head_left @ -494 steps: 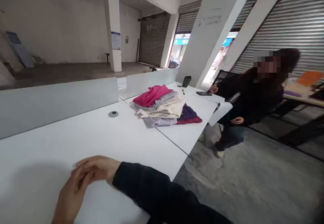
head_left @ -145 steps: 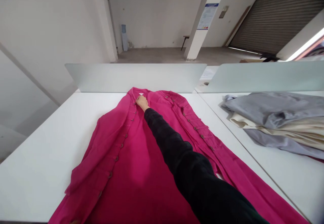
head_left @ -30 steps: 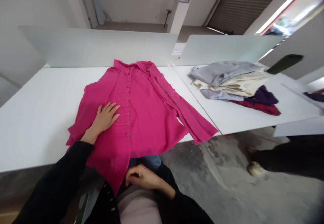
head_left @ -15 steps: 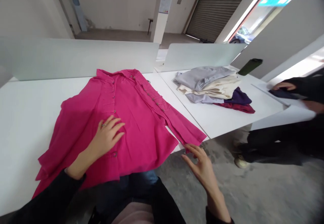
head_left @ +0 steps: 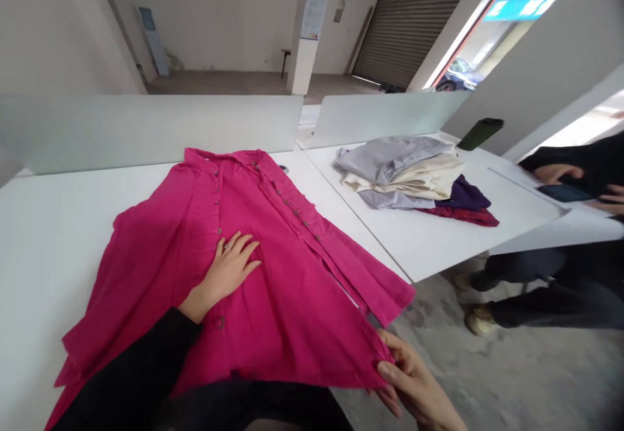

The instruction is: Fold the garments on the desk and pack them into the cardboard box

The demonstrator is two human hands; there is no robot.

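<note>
— What sits nearest the camera?
— The right hand [head_left: 418, 389], low at the table's near edge. Its fingers are closed on the bottom right hem corner of the pink shirt [head_left: 292, 294].

— And the other hand?
— The left hand [head_left: 228, 272] lies palm down on the shirt's front, fingers spread, just beside the button row. It grips nothing.

— How does the shirt lie?
— It is spread front-up on the white table [head_left: 43, 223], with the hem toward the person and the collar at the far side by the divider panel [head_left: 146, 129]. Both hands touch it, the left at its middle and the right at its near corner.

— Any containers?
— One dark green cup [head_left: 480, 133] at the far end of the neighbouring table [head_left: 439, 236]. Its inside cannot be seen.

— What else is over there?
— A pile of clothes [head_left: 404, 171], grey on top, cream beneath, purple and red lowest, well apart from both hands. Farther right, another person's hand [head_left: 556, 172] is just beside a phone [head_left: 565, 192].
</note>
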